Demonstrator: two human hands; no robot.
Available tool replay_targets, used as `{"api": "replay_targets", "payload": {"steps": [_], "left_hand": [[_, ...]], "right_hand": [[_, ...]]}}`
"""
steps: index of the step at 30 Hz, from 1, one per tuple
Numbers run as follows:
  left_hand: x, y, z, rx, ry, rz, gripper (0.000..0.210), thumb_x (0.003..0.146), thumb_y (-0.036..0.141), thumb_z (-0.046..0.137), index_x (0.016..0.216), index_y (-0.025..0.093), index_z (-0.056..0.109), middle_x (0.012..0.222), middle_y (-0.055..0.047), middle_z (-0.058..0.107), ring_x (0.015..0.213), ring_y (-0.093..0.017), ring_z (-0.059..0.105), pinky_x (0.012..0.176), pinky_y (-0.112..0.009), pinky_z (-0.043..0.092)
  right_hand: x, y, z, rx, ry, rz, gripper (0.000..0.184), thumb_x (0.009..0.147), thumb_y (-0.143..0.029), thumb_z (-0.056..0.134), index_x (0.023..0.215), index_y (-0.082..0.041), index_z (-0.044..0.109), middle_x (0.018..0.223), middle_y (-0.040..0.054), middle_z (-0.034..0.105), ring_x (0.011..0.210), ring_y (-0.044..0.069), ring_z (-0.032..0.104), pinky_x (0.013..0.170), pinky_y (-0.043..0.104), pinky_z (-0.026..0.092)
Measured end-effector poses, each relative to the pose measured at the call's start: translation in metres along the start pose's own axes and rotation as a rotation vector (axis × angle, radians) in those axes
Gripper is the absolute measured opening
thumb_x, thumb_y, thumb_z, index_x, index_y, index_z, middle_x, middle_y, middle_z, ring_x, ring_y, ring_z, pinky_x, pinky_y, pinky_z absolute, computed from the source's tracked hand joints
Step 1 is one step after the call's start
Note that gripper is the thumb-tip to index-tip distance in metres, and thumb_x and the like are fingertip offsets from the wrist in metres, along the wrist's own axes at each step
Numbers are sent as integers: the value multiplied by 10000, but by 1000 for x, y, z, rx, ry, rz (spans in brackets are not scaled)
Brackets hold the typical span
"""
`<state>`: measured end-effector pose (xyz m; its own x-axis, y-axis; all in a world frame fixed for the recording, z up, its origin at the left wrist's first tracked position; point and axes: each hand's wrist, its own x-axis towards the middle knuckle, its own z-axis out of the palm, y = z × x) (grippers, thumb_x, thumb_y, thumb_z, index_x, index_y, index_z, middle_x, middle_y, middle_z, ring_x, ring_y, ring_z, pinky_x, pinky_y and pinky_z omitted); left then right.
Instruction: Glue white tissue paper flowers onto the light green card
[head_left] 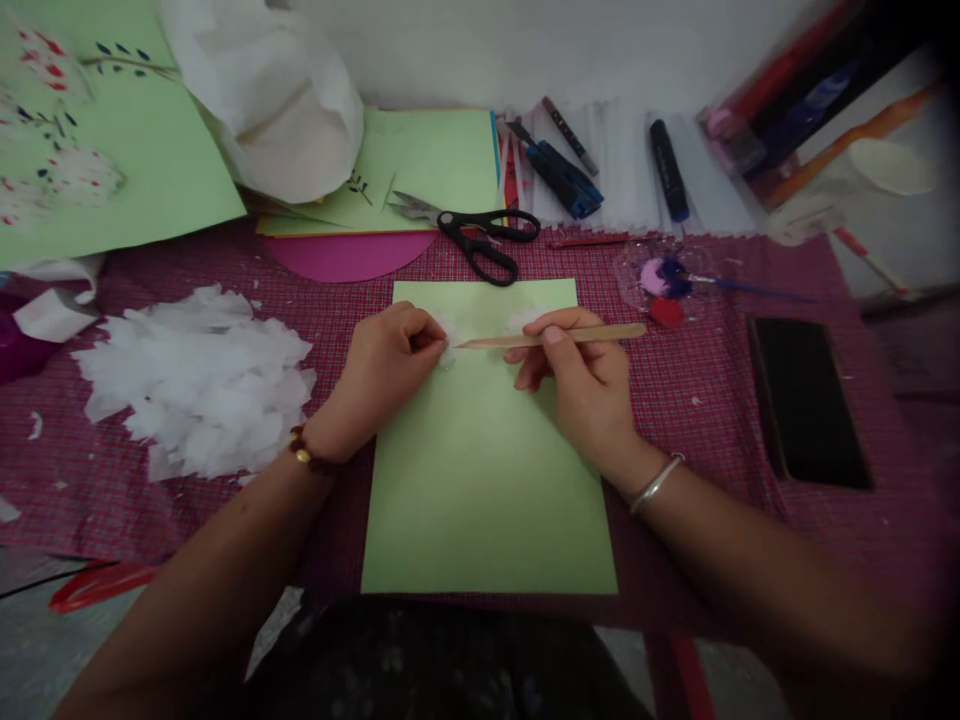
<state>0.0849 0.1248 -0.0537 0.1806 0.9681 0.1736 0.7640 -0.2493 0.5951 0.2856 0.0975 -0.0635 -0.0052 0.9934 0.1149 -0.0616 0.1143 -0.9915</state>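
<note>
A light green sheet of paper (487, 480) lies on the checked cloth in front of me. Over its upper left part, my left hand (397, 350) is closed in a pinch, with a small whitish bit of tissue paper (448, 357) at the fingertips. My right hand (589, 375) grips a flat wooden craft stick (600, 333) whose pointed end reaches to the left fingertips. White tufts (523, 318) show on the sheet's upper part, partly hidden by my hands. Left of the sheet is a heap of cut white tissue pieces (206, 385).
Scissors (480, 225) lie just beyond the sheet. Behind are a utility knife (562, 180), a black marker (667, 170) and more green paper (435, 150). At right are a paint palette (656, 275) with a brush and a dark phone (810, 400). A decorated green sheet (150, 200) stands at left.
</note>
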Motion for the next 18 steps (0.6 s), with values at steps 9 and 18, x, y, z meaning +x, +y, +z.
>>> {"api": "replay_targets", "payload": {"steps": [9,18], "left_hand": [[0,2,2,-18,-3,-4,114,767,162,605,655,176,618,700,-8,607,666,-135,557,621,-279,387],[-1,-6,0,-344,128,-207,171,797,318,619,885,171,633,680,17,577,598,-110,506,562,-250,393]], "right_hand": [[3,6,3,-73,-107,-14,192,939,-379,539,909,-201,604,757,-14,670,521,65,582,479,208,465],[1,9,1,-151,-143,-59,205,948,-336,531,914,-199,680,878,14,681,559,60,588,494,210,485]]}}
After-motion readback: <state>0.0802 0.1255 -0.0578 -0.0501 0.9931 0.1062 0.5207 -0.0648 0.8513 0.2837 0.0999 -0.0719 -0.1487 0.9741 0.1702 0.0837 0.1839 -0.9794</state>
